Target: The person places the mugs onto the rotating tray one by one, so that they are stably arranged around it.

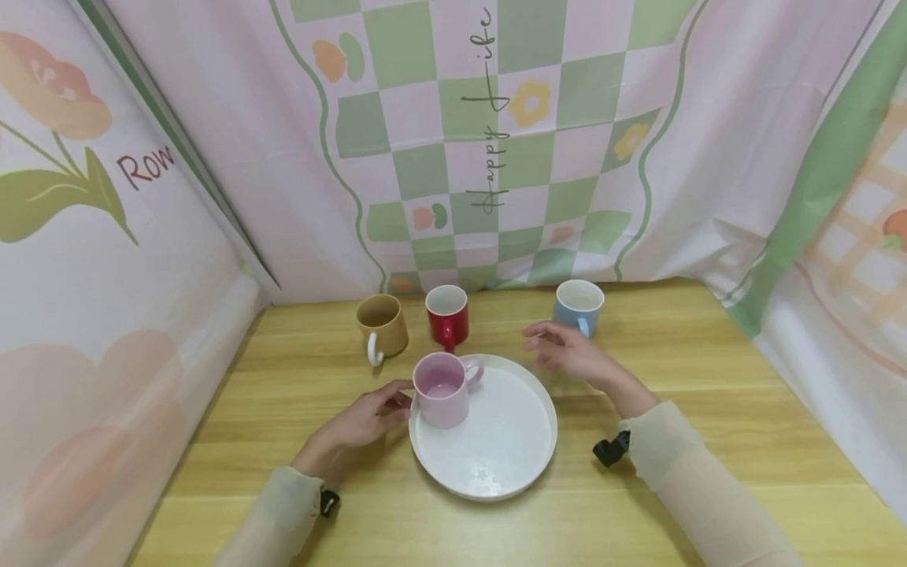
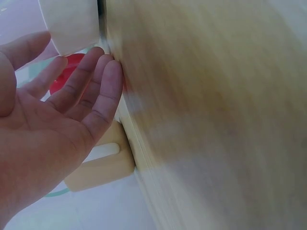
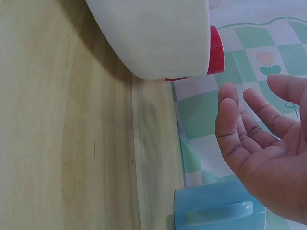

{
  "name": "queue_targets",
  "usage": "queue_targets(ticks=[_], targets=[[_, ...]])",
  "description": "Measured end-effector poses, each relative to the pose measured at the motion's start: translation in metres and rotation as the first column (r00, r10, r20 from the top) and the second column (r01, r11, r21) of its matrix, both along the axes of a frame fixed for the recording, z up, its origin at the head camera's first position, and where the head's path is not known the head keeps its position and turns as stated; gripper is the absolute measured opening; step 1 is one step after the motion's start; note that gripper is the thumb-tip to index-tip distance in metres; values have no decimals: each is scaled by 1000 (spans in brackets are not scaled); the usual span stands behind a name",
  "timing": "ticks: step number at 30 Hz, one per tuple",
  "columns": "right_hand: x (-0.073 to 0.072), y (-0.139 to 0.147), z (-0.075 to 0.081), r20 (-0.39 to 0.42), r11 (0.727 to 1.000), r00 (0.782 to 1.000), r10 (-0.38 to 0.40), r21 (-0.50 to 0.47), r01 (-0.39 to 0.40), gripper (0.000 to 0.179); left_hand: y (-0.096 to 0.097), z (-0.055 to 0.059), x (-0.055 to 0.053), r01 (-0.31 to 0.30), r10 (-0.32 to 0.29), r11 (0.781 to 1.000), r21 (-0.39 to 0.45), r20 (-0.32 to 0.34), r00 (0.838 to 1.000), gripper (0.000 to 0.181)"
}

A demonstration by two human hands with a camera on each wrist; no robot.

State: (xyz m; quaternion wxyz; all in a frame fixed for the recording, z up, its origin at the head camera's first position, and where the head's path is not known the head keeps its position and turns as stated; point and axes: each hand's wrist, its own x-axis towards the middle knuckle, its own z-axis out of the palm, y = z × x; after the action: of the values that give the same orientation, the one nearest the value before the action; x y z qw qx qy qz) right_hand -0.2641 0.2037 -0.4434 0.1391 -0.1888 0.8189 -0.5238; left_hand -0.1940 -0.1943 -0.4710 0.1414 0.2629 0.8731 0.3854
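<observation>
Patterned cloth (image 1: 468,118) hung behind, green checks, "Happy Life" written up it; more printed cloth either side. Wooden table (image 1: 354,520) in front. Round white tray (image 1: 510,441) flat near the middle of it, rim low, right part bare.

Two hands. Left hand (image 1: 364,417) at the tray's left edge, fingers loosely bent, thumb parted from them, gap moderate; nothing gripped. Fingertips right beside rim and mug; contact I cannot tell. Right hand (image 1: 577,354) beyond the tray's right side, just in front of the blue mug (image 1: 572,315), partly covering it from where the wearer looks. Its fingers also half-curled, moderately spread, holding nothing.

Pink mug (image 1: 442,405) on the tray's left part, upright, mouth up, long axis vertical. Behind: tan mug (image 1: 395,337) to the left, red mug (image 1: 453,324) next to it, close past the tray's far rim.

Handles: pink one points right and slightly away from the person; tan's white one, red's and blue's all face the person.
</observation>
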Motion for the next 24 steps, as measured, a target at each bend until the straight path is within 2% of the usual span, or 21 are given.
queue_targets(ticks=[4, 10, 18, 24], targets=[[0, 2, 0, 2, 1000, 1000, -10, -13, 10, 39, 0, -1, 0, -8, 8, 1000, -6, 4, 1000, 48], [1, 6, 2, 3, 999, 1000, -24, -28, 24, 38, 0, 0, 1, 10, -10, 1000, -19, -27, 1000, 51], [4, 12, 6, 4, 999, 1000, -31, -41, 31, 41, 0, -1, -1, -8, 9, 1000, -5, 9, 1000, 46], [5, 15, 8, 3, 998, 999, -48, -50, 48, 43, 0, 1, 0, 8, -8, 1000, -16, -9, 1000, 50]])
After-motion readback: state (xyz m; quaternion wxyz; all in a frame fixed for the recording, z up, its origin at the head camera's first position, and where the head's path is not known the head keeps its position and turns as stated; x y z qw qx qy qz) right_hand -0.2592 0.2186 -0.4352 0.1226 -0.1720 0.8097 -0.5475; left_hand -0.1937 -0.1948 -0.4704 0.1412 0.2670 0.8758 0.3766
